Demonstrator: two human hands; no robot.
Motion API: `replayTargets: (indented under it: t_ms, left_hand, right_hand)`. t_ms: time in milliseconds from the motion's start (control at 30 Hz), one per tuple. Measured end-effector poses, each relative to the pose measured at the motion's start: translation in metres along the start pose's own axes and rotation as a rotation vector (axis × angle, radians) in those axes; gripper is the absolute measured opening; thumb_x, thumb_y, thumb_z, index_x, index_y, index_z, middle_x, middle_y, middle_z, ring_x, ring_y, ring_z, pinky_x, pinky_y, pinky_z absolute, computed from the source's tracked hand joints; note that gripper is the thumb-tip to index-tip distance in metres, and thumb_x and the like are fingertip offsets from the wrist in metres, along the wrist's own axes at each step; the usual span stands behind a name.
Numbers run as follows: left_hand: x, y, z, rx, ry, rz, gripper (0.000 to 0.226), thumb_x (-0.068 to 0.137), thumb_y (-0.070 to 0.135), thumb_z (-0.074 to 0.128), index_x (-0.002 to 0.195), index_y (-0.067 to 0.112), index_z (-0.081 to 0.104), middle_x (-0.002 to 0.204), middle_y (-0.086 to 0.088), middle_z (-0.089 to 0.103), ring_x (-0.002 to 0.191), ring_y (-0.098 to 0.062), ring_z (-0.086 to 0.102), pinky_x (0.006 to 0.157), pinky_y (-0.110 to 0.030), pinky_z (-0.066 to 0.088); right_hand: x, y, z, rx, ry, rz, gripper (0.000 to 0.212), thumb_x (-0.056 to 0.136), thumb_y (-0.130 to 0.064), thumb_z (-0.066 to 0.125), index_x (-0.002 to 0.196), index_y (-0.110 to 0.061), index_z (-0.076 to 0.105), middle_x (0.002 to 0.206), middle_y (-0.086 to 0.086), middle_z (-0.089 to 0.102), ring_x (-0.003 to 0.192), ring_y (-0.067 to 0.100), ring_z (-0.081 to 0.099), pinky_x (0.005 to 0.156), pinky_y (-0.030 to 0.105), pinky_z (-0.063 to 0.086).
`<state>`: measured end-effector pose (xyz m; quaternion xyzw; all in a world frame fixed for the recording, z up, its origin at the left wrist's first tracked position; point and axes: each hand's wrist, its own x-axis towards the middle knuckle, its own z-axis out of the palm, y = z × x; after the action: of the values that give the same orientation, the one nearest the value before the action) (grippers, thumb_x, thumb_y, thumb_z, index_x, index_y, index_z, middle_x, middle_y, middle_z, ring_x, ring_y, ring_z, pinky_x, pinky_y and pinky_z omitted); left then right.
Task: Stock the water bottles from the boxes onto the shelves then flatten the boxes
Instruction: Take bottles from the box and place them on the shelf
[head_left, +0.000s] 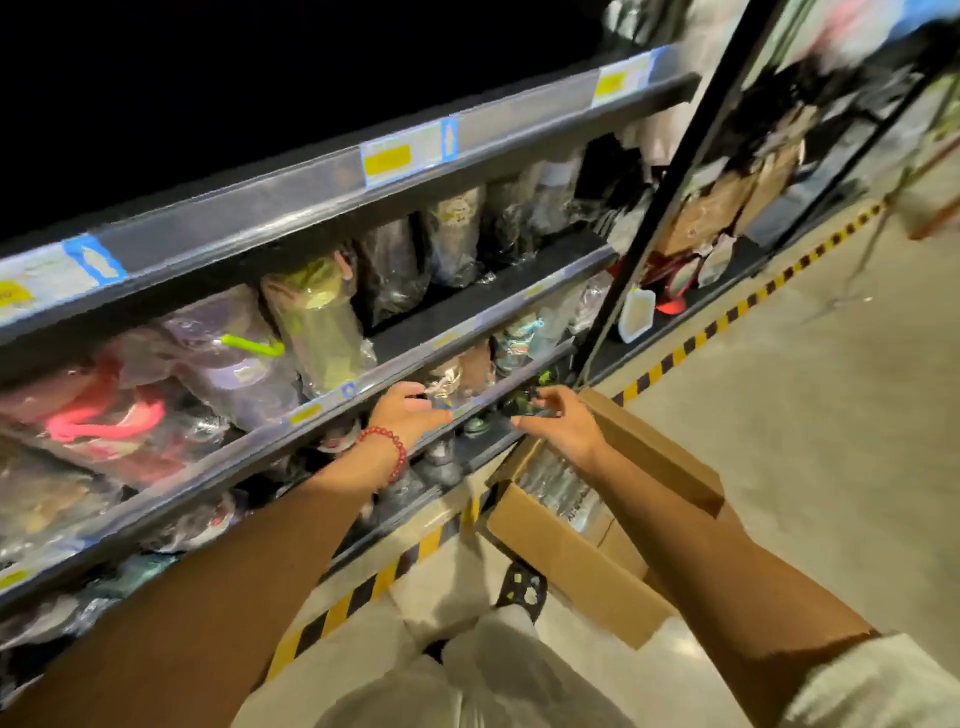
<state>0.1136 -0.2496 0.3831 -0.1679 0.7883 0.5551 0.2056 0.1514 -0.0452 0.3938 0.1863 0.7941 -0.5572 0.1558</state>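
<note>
My left hand (402, 413), with a red bead bracelet on the wrist, reaches to the front edge of the middle shelf (332, 402), fingers loosely spread and holding nothing. My right hand (558, 421) hovers just to its right, fingers relaxed, near a dark green wrapped bottle (522, 402) on the lower shelf; whether it touches the bottle I cannot tell. An open cardboard box (566, 561) stands on the floor below my right arm, with plastic-wrapped bottles (558, 486) inside. Wrapped bottles (317, 322) fill the shelves.
A black upright post (670, 192) divides this shelving from another bay at the right holding bags. Yellow-black hazard tape (727, 317) runs along the floor at the shelf base. Grey concrete floor (810, 415) spreads to the right. My foot (522, 590) stands beside the box.
</note>
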Motion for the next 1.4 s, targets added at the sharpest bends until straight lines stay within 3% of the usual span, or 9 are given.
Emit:
replayTargets:
  t_ms: [167,233,433,567,667,767,933,1167,1400]
  left_hand:
    - [0.003,0.02,0.072,0.177,-0.351,0.051,0.033,0.079,0.003,0.071,0.083,0.023,0.045,0.074,0.003,0.046,0.066,-0.001,0.052,0.064,-0.013,0.046]
    - [0.008,0.019,0.101,0.197,-0.429,0.023,0.033,0.077,-0.001,0.073,0.1,0.008,0.051,0.066,0.003,0.044,0.065,-0.004,0.054,0.075,-0.019,0.051]
    - [0.035,0.025,0.18,0.329,-0.482,-0.068,0.074,0.066,0.012,0.083,0.129,0.0,0.046,0.121,-0.024,0.057,0.114,-0.032,0.055,0.097,-0.038,0.045]
    - [0.066,0.025,0.231,0.389,-0.493,-0.116,0.058,0.068,0.014,0.081,0.119,0.006,0.054,0.105,-0.012,0.061,0.096,-0.024,0.058,0.066,-0.024,0.047]
    - [0.092,0.019,0.264,0.465,-0.511,-0.135,0.066,0.078,0.014,0.075,0.134,0.002,0.044,0.111,-0.009,0.061,0.098,-0.023,0.06,0.073,-0.026,0.051]
    - [0.121,0.005,0.293,0.53,-0.521,-0.161,0.067,0.078,0.024,0.075,0.135,0.005,0.044,0.129,-0.012,0.056,0.116,-0.029,0.055,0.095,-0.04,0.046]
    - [0.175,-0.039,0.34,0.526,-0.586,-0.241,0.065,0.078,0.022,0.075,0.133,0.012,0.043,0.128,-0.004,0.055,0.106,-0.016,0.053,0.089,-0.027,0.043]
    - [0.262,-0.152,0.412,0.622,-0.662,-0.322,0.069,0.078,0.016,0.075,0.137,0.007,0.04,0.132,-0.009,0.051,0.12,-0.023,0.05,0.086,-0.024,0.04]
    - [0.339,-0.28,0.47,0.632,-0.6,-0.356,0.073,0.074,0.01,0.077,0.137,0.008,0.039,0.138,-0.009,0.045,0.127,-0.024,0.044,0.096,-0.027,0.038]
  right_hand:
    - [-0.03,0.06,-0.061,0.037,0.198,0.205,0.05,0.079,-0.012,0.074,0.121,0.0,0.049,0.118,0.018,0.054,0.104,0.028,0.053,0.088,0.035,0.043]
    - [-0.038,0.084,-0.082,0.063,0.235,0.28,0.048,0.082,-0.012,0.071,0.122,0.0,0.048,0.113,0.015,0.054,0.096,0.021,0.049,0.078,0.028,0.039]
    - [-0.027,0.148,-0.133,0.163,0.348,0.413,0.047,0.073,-0.018,0.078,0.11,-0.011,0.051,0.113,0.016,0.058,0.106,0.031,0.057,0.095,0.045,0.047]
    - [0.012,0.193,-0.16,0.212,0.34,0.468,0.044,0.069,-0.026,0.079,0.102,-0.02,0.05,0.11,0.009,0.06,0.103,0.028,0.059,0.093,0.051,0.049]
    - [0.036,0.195,-0.174,0.255,0.32,0.532,0.032,0.077,-0.011,0.073,0.101,-0.01,0.051,0.104,0.011,0.055,0.097,0.024,0.054,0.087,0.033,0.048]
    - [0.069,0.224,-0.181,0.293,0.254,0.57,0.033,0.083,-0.002,0.067,0.111,0.0,0.05,0.1,0.01,0.046,0.089,0.018,0.043,0.053,0.004,0.037]
    - [0.123,0.288,-0.175,0.31,0.256,0.63,0.029,0.08,-0.004,0.07,0.101,-0.008,0.05,0.094,0.003,0.05,0.089,0.017,0.046,0.048,0.003,0.035]
    - [0.204,0.404,-0.135,0.34,0.219,0.693,0.038,0.081,-0.014,0.069,0.115,-0.006,0.052,0.109,0.007,0.056,0.1,0.021,0.053,0.085,0.038,0.046]
    - [0.278,0.529,-0.076,0.377,0.272,0.739,0.046,0.084,-0.017,0.069,0.124,-0.009,0.048,0.121,0.005,0.054,0.099,0.014,0.049,0.071,0.021,0.038]
